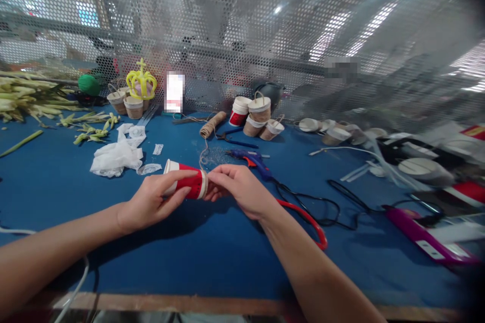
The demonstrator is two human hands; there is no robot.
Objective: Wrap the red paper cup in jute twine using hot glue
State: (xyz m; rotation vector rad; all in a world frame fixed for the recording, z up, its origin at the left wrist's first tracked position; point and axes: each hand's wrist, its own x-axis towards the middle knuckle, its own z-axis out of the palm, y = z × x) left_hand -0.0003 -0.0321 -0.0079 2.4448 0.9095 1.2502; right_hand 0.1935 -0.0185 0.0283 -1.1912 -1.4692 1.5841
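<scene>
Blue tabletop (182, 267) — cup (194, 184) well off front edge (182, 304)

- Between my forearms, the bare counter (200, 262) gives me room to pull back.
- A crumpled white heap (115, 159) blocks the way ahead of my left hand (146, 204).
- Beside my right hand (244, 189), the glue gun (255, 160), black cable (350, 197) and red curved strip (308, 219) obstruct me.
- Straight ahead, I face the twine roll (213, 124) and pliers (242, 144).

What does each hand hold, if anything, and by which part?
Left grip: cup, by its side. Right grip: at the cup's end; whether it pinches twine there is unclear.
</scene>
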